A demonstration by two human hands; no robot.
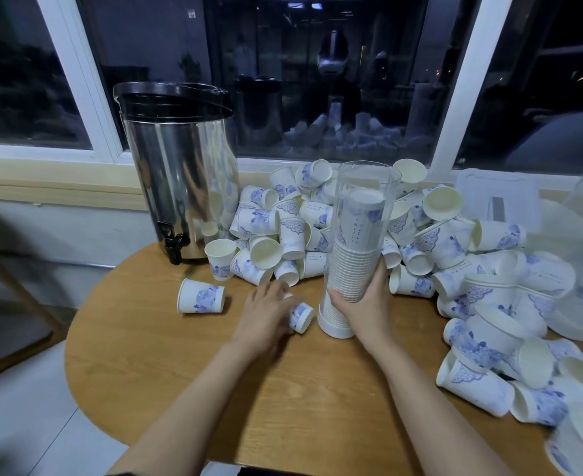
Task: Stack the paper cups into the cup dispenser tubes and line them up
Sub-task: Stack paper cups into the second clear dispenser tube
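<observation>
A round wooden table (pixel 187 372) stands under a dark window (pixel 317 80). A steel urn (pixel 180 187) stands at its back left, and a heap of loose paper cups (pixel 283 228) spreads from there across the back and down the right side, crowding the clear dispenser tube (pixel 369 187) (upright, part-filled with a stack of cups (pixel 353 266)), which the right grip (pixel 365 304) clasps near its base. The left grip (pixel 266 314) lies blurred on a fallen cup (pixel 303 317) just left of the tube; whether it has closed cannot be told.

The dispenser tube (pixel 362 207) stands mid-frame on the worktop (pixel 214 389). The urn (pixel 180 173) sits upper left; loose cups (pixel 448 242) heap behind and right.
</observation>
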